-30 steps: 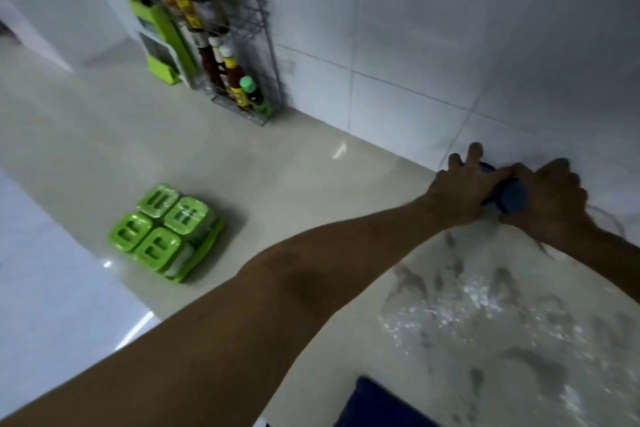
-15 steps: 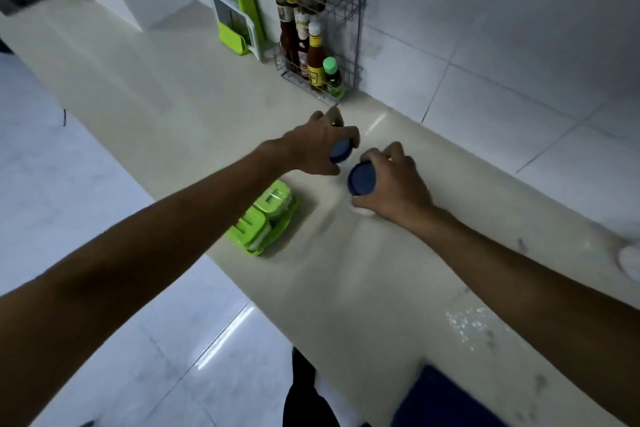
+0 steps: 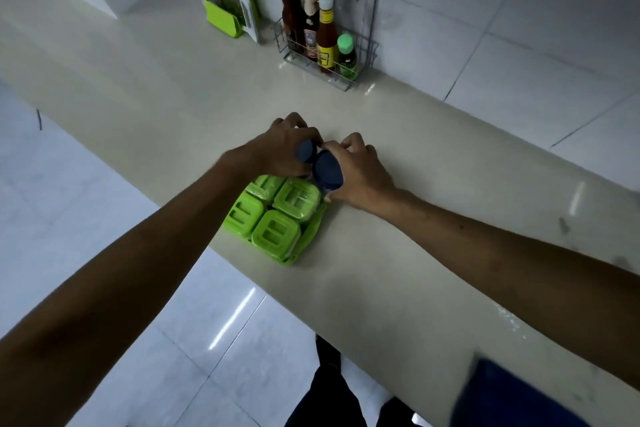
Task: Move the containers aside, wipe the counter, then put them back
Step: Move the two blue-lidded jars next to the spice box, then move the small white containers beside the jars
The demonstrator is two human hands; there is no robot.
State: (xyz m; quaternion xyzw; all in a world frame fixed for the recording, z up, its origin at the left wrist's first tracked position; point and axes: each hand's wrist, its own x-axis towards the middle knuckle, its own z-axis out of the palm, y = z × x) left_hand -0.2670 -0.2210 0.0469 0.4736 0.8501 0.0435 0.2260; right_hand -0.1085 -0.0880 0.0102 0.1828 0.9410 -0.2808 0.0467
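Note:
Two containers with dark blue lids stand side by side on the beige counter (image 3: 398, 253), just behind a green tray of lidded spice boxes (image 3: 275, 218). My left hand (image 3: 280, 146) is wrapped around the left blue-lidded container (image 3: 304, 151). My right hand (image 3: 356, 173) grips the right blue-lidded container (image 3: 327, 170). The two lids touch each other. The bodies of both containers are hidden by my fingers. A blue cloth (image 3: 512, 399) lies at the counter's near right edge.
A wire rack (image 3: 363, 55) of sauce bottles stands against the tiled wall behind my hands. A green and white holder (image 3: 225, 7) sits to its left. Wet smears mark the counter at the right. The counter's front edge drops to a tiled floor.
Both hands carried the blue-lidded containers from the wet right part of the counter leftwards, and now hold them beside the green spice tray.

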